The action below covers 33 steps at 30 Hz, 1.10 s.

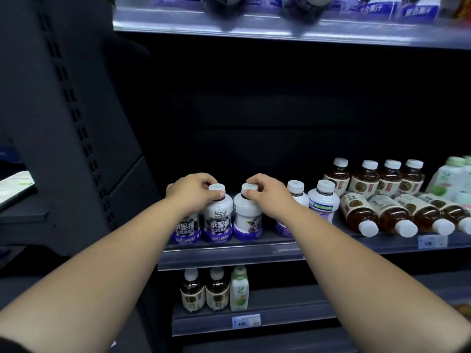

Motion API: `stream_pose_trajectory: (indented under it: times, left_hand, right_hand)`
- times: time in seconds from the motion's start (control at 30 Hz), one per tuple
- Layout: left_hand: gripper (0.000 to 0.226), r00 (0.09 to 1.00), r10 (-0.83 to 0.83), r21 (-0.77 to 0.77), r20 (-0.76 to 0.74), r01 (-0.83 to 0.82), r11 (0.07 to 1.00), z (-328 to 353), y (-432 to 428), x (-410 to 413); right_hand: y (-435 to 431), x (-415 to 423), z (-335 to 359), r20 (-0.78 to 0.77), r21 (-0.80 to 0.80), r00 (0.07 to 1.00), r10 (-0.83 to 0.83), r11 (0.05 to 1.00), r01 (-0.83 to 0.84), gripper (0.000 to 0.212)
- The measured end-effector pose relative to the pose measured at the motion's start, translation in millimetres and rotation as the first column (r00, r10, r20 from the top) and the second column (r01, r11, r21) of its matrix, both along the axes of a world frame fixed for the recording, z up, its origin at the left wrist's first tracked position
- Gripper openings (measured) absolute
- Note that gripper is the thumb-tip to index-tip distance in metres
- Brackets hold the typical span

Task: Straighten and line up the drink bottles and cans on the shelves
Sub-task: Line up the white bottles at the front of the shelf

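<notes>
I see a dark back panel [280, 110] filling the middle, a grey slotted upright [76, 123] running from 11 to 8 o'clock, and a brightly lit shelf rail [254, 28] across 12 o'clock

Cannot read the smeared labels on the top-shelf bottles [280, 3], cropped by the upper edge; cannot see the upper half of the leftmost purple bottle [184, 231], hidden under the left hand [192, 192]; cannot see whole the caps of the second purple bottle [218, 216] and third purple bottle [247, 216], partly under fingers of the left hand and right hand [263, 193]; same for much of the fourth purple bottle [283, 229], behind the right forearm; cannot make out the blurred price tag [432, 241]; cannot name the orange patch [465, 308] cut by the right edge.
</notes>
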<state>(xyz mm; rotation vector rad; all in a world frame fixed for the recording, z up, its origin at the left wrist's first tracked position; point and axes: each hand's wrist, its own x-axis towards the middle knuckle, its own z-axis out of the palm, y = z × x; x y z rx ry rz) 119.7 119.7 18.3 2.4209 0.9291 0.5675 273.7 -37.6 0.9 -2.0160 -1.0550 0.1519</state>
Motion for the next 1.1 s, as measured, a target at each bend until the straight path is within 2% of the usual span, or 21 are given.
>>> stream_pose_trajectory:
  times: [0.17, 0.3, 0.53, 0.7, 0.8, 0.93, 1.1]
  left_hand:
    - [0.034, 1.0, 0.017, 0.017, -0.001, -0.017, 1.0, -1, 0, 1]
    - [0.035, 1.0, 0.012, 0.014, -0.001, -0.012, 1.0, -1, 1, 1]
    - [0.027, 1.0, 0.018, 0.04, -0.019, -0.017, 0.999, -2, -1, 2]
    - [0.032, 0.999, -0.012, 0.021, -0.053, 0.013, 1.0, 8, -5, 4]
    - [0.039, 0.998, -0.058, 0.008, -0.001, 0.058, 0.998, 16, -14, 15]
    - [0.042, 0.986, -0.158, 0.035, 0.061, 0.156, 0.987, 23, -49, 46]
    - [0.041, 0.968, -0.244, 0.054, 0.065, 0.241, 0.969, 22, -98, 91]
  right_hand:
    - [2, 2, 2, 0.032, -0.021, 0.999, -0.022, 1.0, 0.023, 0.028]
    - [1, 2, 3, -0.097, -0.004, 0.995, 0.038, 0.999, -0.039, 0.022]
    - [-1, -2, 1, -0.009, 0.02, 0.999, -0.046, 0.999, 0.046, 0.037]
    - [-11, 12, 5, -0.087, 0.036, 0.994, 0.072, 0.997, -0.069, 0.029]
    - [-29, 31, 16, 0.0, 0.067, 0.997, 0.079, 0.995, -0.079, 0.028]
    - [-67, 56, 31, 0.024, 0.135, 0.996, 0.085, 0.987, -0.088, 0.025]
    - [-110, 93, 34, 0.239, 0.033, 0.971, 0.026, 0.999, -0.035, 0.03]
